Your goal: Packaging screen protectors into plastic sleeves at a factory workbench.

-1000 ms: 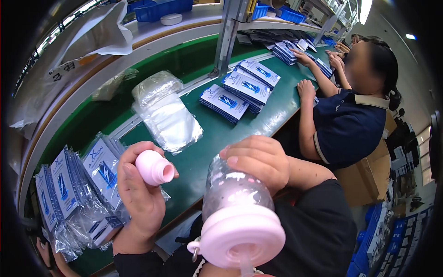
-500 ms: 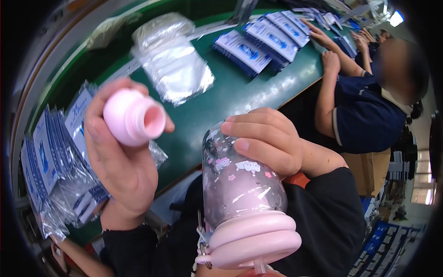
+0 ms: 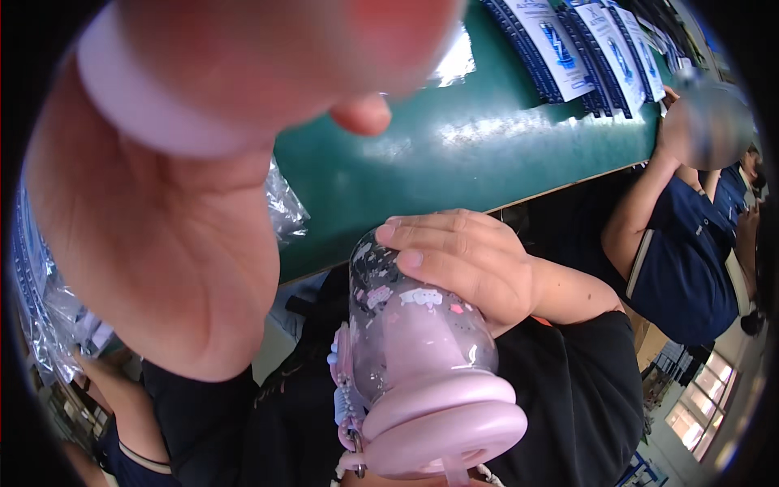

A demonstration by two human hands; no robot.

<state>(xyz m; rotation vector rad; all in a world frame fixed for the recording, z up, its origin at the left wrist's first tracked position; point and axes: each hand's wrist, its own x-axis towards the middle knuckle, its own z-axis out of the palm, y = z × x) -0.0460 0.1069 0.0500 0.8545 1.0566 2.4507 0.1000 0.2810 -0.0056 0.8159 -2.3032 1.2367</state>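
My left hand (image 3: 191, 268) is raised very close to the view, wrapped round a small pink bottle (image 3: 146, 105). Blur and nearness hide most of that bottle; a pale pink curved side shows along the palm. My right hand (image 3: 471, 260) lies over the base end of a straw tumbler (image 3: 422, 333), fingers wrapped on its clear wall. The tumbler is tilted, its pink ringed lid (image 3: 446, 422) and clear straw (image 3: 456, 471) toward me. Small cartoon prints dot the wall, and a blue and pink charm strap (image 3: 345, 390) hangs beside the lid.
A green table (image 3: 381, 170) runs across ahead, with stacks of blue and white packages (image 3: 552, 49) at its far right. Plastic-wrapped packages (image 3: 49, 292) stand at the left. A co-worker in a dark blue shirt (image 3: 682, 252) sits on the right; another person's arm (image 3: 122, 406) shows lower left.
My left hand has come up much closer to the view with the pink bottle, now blurred. My right hand keeps its hold on the tumbler. The view has turned, shifting the table's packages.
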